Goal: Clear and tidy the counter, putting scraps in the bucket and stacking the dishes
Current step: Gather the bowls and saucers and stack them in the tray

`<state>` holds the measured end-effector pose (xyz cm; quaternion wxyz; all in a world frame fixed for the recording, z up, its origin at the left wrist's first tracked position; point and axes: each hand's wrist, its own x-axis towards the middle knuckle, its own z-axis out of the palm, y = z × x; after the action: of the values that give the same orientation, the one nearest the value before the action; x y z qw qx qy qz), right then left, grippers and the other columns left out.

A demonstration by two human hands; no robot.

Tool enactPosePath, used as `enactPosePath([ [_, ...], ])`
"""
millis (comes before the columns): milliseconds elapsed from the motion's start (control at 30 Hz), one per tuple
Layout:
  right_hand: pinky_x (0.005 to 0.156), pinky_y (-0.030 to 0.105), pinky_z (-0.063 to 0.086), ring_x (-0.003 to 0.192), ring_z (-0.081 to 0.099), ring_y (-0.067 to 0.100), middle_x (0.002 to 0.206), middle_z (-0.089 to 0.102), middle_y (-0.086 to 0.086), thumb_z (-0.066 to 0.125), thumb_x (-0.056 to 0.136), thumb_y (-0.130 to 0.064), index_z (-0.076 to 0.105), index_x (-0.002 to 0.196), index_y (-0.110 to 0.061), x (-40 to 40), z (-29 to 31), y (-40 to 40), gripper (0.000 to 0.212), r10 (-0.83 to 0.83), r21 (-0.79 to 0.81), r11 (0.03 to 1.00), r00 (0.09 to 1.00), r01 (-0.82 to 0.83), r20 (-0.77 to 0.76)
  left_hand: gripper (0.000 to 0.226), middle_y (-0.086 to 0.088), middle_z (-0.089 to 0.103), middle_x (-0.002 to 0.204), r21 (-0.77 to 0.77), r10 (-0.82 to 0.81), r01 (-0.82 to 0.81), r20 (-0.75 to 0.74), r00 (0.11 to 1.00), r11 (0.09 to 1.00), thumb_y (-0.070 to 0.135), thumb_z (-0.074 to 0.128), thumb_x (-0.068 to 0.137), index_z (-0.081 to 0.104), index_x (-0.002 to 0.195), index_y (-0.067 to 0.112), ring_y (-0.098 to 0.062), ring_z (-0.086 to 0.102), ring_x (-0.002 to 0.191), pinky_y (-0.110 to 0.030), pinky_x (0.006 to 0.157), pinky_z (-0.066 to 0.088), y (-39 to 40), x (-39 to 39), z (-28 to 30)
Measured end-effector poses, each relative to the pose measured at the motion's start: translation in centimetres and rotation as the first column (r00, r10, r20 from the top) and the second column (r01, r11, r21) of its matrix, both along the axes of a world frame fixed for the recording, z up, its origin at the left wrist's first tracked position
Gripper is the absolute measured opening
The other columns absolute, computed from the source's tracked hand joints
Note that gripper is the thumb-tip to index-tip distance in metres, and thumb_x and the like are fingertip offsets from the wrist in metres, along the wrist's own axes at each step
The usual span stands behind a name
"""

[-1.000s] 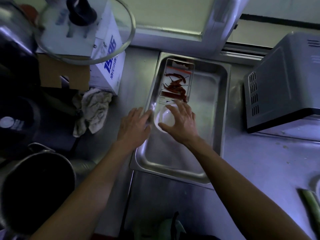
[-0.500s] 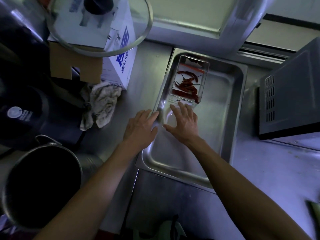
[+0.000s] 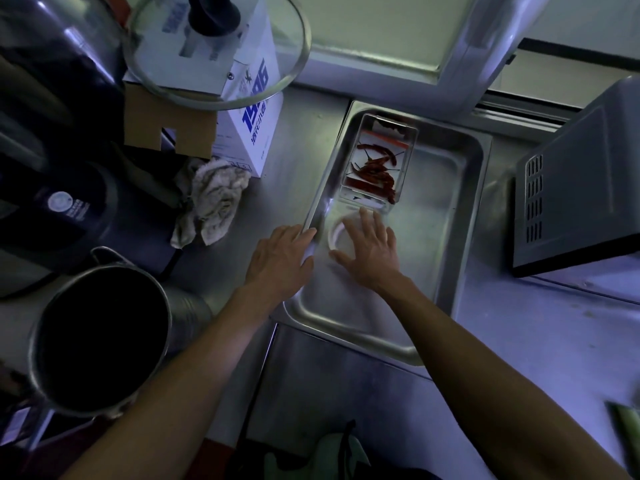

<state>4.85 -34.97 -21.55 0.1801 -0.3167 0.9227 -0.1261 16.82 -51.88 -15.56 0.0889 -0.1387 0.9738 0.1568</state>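
Note:
A large steel tray (image 3: 460,237) lies on the counter. Inside it, at the far end, a clear rectangular container (image 3: 379,161) holds dried red chillies (image 3: 375,169). A small white round dish (image 3: 337,235) sits in the tray just in front of that container. My right hand (image 3: 369,252) lies over the dish with fingers spread and nearly straight, covering most of it. My left hand (image 3: 280,259) rests on the tray's left rim, fingers extended. A tall steel bucket (image 3: 100,337) stands at the lower left, dark inside.
A crumpled cloth (image 3: 211,199) lies left of the tray. Behind it are a white box with blue print (image 3: 252,109), a glass pot lid (image 3: 214,46) and a black appliance (image 3: 59,209). A grey microwave (image 3: 581,188) stands at right. Something green (image 3: 627,427) shows at the lower right edge.
My right hand has flattened over the white dish, which sits closer to the chilli container. The view has shifted slightly left. My left hand stays on the tray rim.

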Motion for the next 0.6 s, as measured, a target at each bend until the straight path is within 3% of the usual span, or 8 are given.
enactPosePath([
  [167, 0.122, 0.052, 0.012, 0.154, 0.001, 0.029, 0.168, 0.007, 0.005, 0.045, 0.096, -0.060, 0.029, 0.153, -0.029, 1.3, 1.5, 3.5, 0.066, -0.033, 0.008, 0.999, 0.999, 0.033, -0.014, 0.056, -0.006, 0.048, 0.146, 0.035, 0.037, -0.035, -0.052, 0.998, 0.999, 0.029, 0.060, 0.088, 0.049, 0.142, 0.020, -0.028, 0.041, 0.134, -0.049, 0.106, 0.038, 3.0, 1.7, 1.7],
  [333, 0.117, 0.048, 0.023, 0.151, 0.018, 0.032, 0.164, 0.021, 0.009, 0.052, 0.096, -0.051, 0.033, 0.153, -0.026, 2.9, 2.5, 6.9, 0.065, -0.041, -0.049, 0.998, 0.998, 0.039, -0.041, 0.056, -0.004, 0.051, 0.143, 0.045, 0.059, -0.055, -0.078, 0.995, 0.997, 0.025, 0.061, 0.085, 0.052, 0.139, 0.018, -0.027, 0.042, 0.132, -0.049, 0.104, 0.040, 6.7, 4.1, 3.0],
  [600, 0.119, 0.046, 0.024, 0.151, 0.019, 0.030, 0.163, 0.025, 0.010, 0.054, 0.097, -0.045, 0.034, 0.153, -0.024, 5.8, 5.3, 12.0, 0.063, -0.035, -0.133, 0.991, 0.999, 0.032, -0.022, 0.054, -0.006, 0.053, 0.141, -0.009, 0.072, -0.074, -0.089, 0.993, 0.997, 0.028, 0.062, 0.089, 0.051, 0.140, 0.016, -0.029, 0.044, 0.132, -0.048, 0.105, 0.041, 11.7, 7.9, 4.7],
])
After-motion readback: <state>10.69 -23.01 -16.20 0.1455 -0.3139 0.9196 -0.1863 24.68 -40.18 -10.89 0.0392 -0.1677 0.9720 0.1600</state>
